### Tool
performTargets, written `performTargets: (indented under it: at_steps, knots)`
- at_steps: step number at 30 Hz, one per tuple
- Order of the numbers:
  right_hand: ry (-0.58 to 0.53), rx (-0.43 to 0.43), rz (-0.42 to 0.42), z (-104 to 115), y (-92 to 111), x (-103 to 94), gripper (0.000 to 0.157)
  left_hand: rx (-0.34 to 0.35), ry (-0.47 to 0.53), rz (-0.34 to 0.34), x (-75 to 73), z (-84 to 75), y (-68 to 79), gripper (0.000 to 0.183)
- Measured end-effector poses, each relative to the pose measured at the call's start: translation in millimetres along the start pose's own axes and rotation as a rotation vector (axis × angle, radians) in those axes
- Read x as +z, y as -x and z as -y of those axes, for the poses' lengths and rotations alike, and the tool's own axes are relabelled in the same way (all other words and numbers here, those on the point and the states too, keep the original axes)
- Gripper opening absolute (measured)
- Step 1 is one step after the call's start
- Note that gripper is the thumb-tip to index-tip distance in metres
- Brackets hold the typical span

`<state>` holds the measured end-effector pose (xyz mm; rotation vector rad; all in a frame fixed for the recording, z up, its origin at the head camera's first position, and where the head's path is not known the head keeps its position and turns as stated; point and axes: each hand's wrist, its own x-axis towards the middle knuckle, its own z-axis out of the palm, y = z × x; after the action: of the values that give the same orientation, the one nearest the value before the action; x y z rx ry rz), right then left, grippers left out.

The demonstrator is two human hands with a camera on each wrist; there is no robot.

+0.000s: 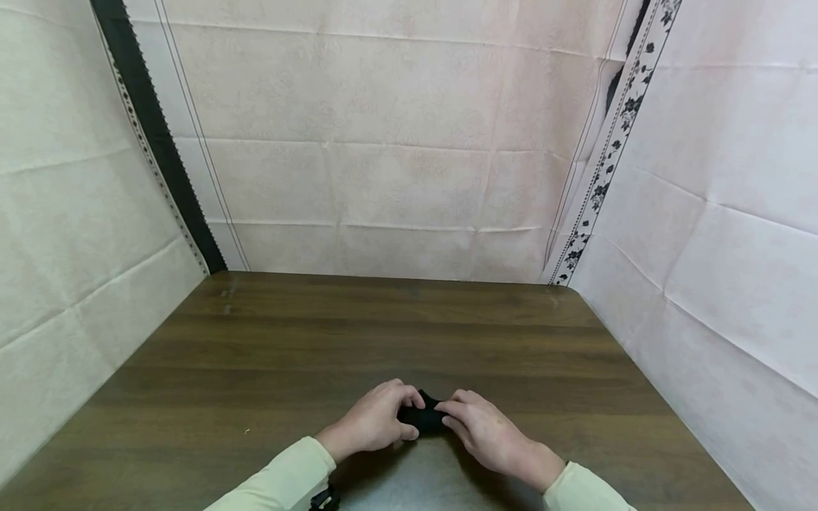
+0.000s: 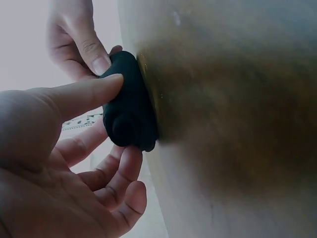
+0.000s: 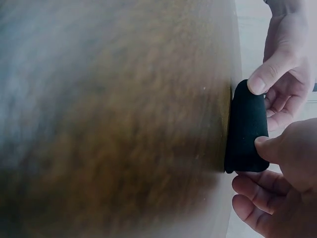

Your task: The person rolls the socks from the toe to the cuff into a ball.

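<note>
A small bundle of black cloth, rolled up (image 1: 431,420), lies on the brown wooden table near its front. A pointed bit of the cloth sticks out on the far side in the head view. My left hand (image 1: 377,417) holds the left end of the roll between thumb and fingers. At the other end my right hand (image 1: 488,434) grips it the same way. The coiled end of the black roll (image 2: 128,106) shows in the left wrist view. In the right wrist view both thumbs press on the roll (image 3: 247,131). What kind of cloth item it is, I cannot tell.
The wood-grain table (image 1: 396,333) reaches back to a pale cloth wall (image 1: 402,142). Similar cloth hangs along the left side (image 1: 70,213) and the right side (image 1: 722,234). A tiny pale speck (image 1: 246,431) lies on the table left of my hands.
</note>
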<state>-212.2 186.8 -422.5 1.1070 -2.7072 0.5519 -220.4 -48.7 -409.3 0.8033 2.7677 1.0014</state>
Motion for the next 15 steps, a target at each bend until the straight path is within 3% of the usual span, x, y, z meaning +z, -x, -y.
performTargets:
  at_steps: [5,15]
  knots:
    - [0.011,0.005,0.013,-0.6,-1.1,0.2,0.022,-0.009,-0.022,0.014,-0.1,-0.1,0.1,0.033]
    - [-0.033,-0.004,-0.011,-1.9,-0.2,0.1,0.021,-0.020,-0.029,0.022,-0.7,0.9,-0.4,0.017]
